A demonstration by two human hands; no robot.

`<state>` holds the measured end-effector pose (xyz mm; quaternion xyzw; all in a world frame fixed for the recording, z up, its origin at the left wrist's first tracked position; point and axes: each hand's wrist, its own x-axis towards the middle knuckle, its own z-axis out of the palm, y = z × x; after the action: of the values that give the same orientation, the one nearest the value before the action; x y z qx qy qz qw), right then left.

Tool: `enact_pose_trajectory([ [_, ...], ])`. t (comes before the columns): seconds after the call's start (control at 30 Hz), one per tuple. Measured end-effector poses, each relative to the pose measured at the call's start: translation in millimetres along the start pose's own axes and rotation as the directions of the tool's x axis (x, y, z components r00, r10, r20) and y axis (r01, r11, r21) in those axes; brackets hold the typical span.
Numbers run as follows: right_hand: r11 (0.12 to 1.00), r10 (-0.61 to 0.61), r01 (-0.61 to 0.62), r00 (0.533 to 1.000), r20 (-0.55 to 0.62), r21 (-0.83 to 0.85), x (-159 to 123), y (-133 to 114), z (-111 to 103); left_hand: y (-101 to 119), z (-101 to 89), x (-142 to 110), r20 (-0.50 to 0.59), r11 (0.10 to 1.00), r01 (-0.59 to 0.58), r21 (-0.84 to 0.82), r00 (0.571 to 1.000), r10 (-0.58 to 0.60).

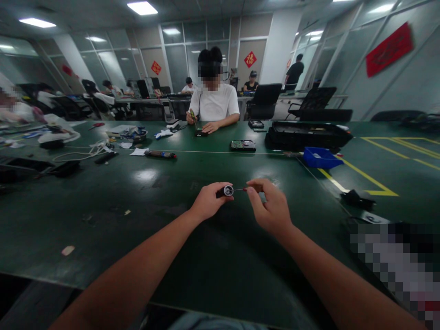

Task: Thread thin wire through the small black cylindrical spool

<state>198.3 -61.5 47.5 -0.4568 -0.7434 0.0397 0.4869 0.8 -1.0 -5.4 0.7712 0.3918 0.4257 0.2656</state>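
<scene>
- Small round silver-and-black part [228, 190] is held up above the green worktop [165, 220], in front of me, between my two hands.
- My left hand [208, 201] is closed around the dark end of the part, thumb and fingers curled tight on it.
- A thin metal pin or tool [238, 189] runs from the part's centre to my right hand [271, 208]; I pinch it between thumb and forefinger, other fingers folded. Too small to tell what it is.
- Both forearms reach over the near worktop edge.
- Farther out: a blue tray [321, 158] to the right, a black case [307, 134] behind it, yellow tape lines [364, 176] on the surface.
- Mid-worktop: a hard drive [243, 145] and a screwdriver [160, 154] lying flat, well apart from my hands.
- Opposite me a person in a white shirt [215, 104] sits with both hands on the worktop, holding a tool upright.
- Left side: white cables [82, 151] and scattered small items.
</scene>
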Motion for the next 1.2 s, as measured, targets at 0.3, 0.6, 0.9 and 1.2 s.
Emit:
enact_pose_trajectory([
  [0.3,0.951,0.234,-0.219,0.971,-0.046,0.22,-1.2,3.5,5.5,2.3,-0.2,-0.1,-0.022,1.0,-0.002,-0.005,1.0,0.002],
  [0.6,0.693,0.541,-0.409,0.84,-0.053,0.593,2.9,27.6,19.9,4.6,-2.1,0.3,-0.015,1.0,0.002,-0.019,1.0,-0.002],
  [0.9,0.823,0.453,-0.357,0.882,-0.132,0.442,1.2,14.0,12.9,6.0,-1.9,0.1,0.001,1.0,-0.018,-0.004,1.0,0.018],
  [1.2,0.948,0.25,-0.214,0.959,-0.136,0.237,-3.1,7.8,7.7,6.3,-0.6,0.7,-0.009,1.0,-0.004,0.009,1.0,0.004],
])
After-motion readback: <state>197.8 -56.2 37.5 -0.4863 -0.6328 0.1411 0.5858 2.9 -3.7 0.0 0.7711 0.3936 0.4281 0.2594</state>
